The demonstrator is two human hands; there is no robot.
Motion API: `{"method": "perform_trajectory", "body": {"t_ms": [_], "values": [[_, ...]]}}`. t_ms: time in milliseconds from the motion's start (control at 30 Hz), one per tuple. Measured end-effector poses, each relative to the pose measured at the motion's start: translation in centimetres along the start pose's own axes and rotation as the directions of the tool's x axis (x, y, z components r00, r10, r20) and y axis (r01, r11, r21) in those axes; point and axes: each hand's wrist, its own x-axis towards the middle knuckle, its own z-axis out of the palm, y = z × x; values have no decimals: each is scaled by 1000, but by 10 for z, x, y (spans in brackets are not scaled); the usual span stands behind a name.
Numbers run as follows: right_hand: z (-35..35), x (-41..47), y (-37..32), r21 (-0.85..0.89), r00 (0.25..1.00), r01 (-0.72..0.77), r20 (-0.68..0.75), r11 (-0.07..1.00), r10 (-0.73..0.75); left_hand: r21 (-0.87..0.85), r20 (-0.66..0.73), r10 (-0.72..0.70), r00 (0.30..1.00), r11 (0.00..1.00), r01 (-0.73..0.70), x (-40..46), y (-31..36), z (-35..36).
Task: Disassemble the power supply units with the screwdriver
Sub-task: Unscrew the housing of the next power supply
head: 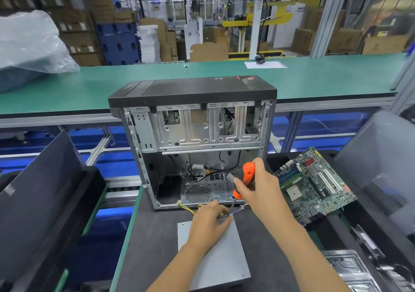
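Grey power supply unit (215, 253) lies flat on the counter (152, 246) just before the open PC case (193, 134) — left hand (207, 224) presses its far edge, fingers loosely bent, while right hand (258, 188) has its fingers wrapped round the orange screwdriver (246, 178).

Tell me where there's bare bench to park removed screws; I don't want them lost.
Bare dark mat lies left of the grey power supply, in front of the open case. The green bench behind the case is mostly bare too. The right side is crowded: the motherboard and the right hand with the screwdriver.
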Motion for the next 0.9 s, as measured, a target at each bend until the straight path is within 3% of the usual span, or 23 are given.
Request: {"method": "perform_trajectory", "body": {"t_ms": [100, 200, 367, 500, 733, 833, 900], "values": [[-11, 13, -19, -302, 991, -27, 118, 953, 66, -14, 7, -5, 1000, 1000, 5, 0, -1, 0], [-16, 28, -45, -601, 974, 81, 217, 795, 65, -13, 2, -10, 1000, 1000, 10, 1, -2, 1], [-17, 49, -74, -784, 928, 207, 347, 586, 137, -8, 1, 1, 1000, 1000, -1, 2, -4, 2], [-15, 51, -82, -805, 903, 316, 417, 503, 101, -2, 6, 12, 1000, 1000, -12, 2, -6, 4], [-19, 52, -90, -689, 774, 487, 625, 537, 101, -42, 39, 34, 999, 999, -33, 4, -8, 4], [-21, 50, -89, -625, 737, 518, 673, 585, 66, -61, 36, 44, 998, 997, -42, 5, -9, 4], [-26, 52, -88, -573, 704, 461, 701, 678, 114, -54, 34, 52, 998, 997, -50, 4, -9, 4]]}}
